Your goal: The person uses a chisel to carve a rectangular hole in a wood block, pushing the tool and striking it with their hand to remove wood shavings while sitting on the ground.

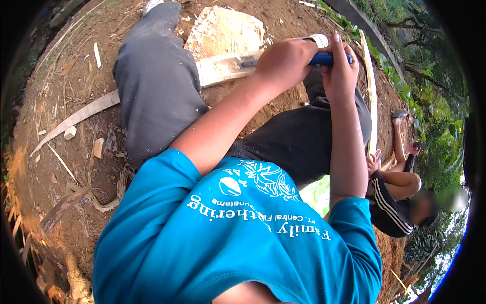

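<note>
Over dirt ground (pixel 76 76), L hand (pixel 286 61) & R hand (pixel 340 71) both clamped on blue-handled tool (pixel 324 58), blade on pale wood strip (pixel 223 68).

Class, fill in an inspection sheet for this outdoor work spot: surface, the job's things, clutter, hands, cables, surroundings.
Surface: bare reddish-brown earth, uneven, scattered with chips.
Job's things: long pale curved wooden strip lying across the person's lap; blue-handled tool held over it; pale chopped wood block behind.
Clutter: small pale wood offcuts and a second thin pale slat on the ground.
Hands: left hand and right hand both gripping the tool handle.
Cables: nothing seen.
Surroundings: green plants along the edge; another person sitting nearby.
</note>
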{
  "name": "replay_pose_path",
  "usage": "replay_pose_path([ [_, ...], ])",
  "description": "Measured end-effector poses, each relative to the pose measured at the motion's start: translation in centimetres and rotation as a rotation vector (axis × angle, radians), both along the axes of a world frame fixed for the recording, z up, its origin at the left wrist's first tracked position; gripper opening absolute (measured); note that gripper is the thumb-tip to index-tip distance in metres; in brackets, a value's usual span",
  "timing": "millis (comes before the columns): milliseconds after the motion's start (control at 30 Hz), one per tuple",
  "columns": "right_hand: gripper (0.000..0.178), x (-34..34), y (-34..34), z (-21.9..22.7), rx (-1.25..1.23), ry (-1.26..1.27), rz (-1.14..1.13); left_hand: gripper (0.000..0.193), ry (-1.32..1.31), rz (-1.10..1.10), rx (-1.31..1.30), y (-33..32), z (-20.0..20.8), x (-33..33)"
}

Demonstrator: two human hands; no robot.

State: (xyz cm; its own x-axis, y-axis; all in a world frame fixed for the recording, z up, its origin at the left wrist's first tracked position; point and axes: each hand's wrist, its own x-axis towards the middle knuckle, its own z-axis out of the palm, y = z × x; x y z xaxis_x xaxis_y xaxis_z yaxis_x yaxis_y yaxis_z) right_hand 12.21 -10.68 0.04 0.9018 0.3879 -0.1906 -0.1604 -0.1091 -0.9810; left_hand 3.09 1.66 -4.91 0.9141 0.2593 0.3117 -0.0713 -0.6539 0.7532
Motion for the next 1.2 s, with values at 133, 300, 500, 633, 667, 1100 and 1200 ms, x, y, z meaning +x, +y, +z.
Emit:
replay_pose_path([
  [133,0.029,-1.4,0.7,4.6,-0.2,-0.136,0.184,0.042,0.038,-0.039,0.08,1.5,3.1,-2.5],
  [300,0.024,-1.6,-1.4,4.6,0.059,-0.075,0.299,0.066,0.213,0.07,0.389,7.7,5.4,-7.9],
  [500,0.029,-2.1,-0.9,3.8,0.261,-0.157,0.065,0.05,0.89,-0.18,0.47,11.9,6.1,-10.0],
  [633,0.031,-2.0,-1.1,3.5,0.252,-0.166,0.015,0.04,0.736,-0.173,0.455,11.7,4.9,-10.7],
  [667,0.03,-2.1,-1.1,3.3,0.251,-0.169,0.04,0.035,0.731,-0.181,0.498,11.5,4.9,-10.6],
  [1100,0.032,-2.7,-1.6,3.8,0.174,-0.17,0.122,0.045,0.431,-0.245,0.435,11.1,4.8,-10.8],
  [1200,0.033,-2.8,-1.6,3.7,0.168,-0.17,0.126,0.047,0.719,-0.296,0.433,11.9,4.3,-10.2],
])
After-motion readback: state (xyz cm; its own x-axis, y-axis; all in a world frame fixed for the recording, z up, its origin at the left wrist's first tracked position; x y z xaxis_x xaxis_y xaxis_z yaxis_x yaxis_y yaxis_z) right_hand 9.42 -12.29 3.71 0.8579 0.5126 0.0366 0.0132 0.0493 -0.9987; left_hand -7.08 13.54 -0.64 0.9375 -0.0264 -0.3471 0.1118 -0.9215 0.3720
